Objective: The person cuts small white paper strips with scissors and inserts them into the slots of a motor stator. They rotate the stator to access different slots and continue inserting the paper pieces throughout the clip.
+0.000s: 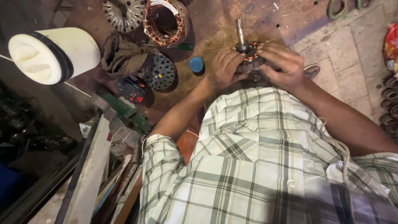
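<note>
A blue cap [196, 64] lies near a wound stator [166, 21] — beyond them, a white bucket [52, 54] on its side.

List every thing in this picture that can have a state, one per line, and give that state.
Left hand: closed on the motor part's left side.
Right hand: closed on its right side.
Motor part with copper windings: held in both hands, shaft upright.
Wound stator: lying flat on the floor, untouched.
Slotted metal disc: lying flat.
Blue cap: lying loose on the floor.
White bucket: tipped on its side.

Motor repair workshop; wound stators [166, 21], vise [124, 110]
</note>
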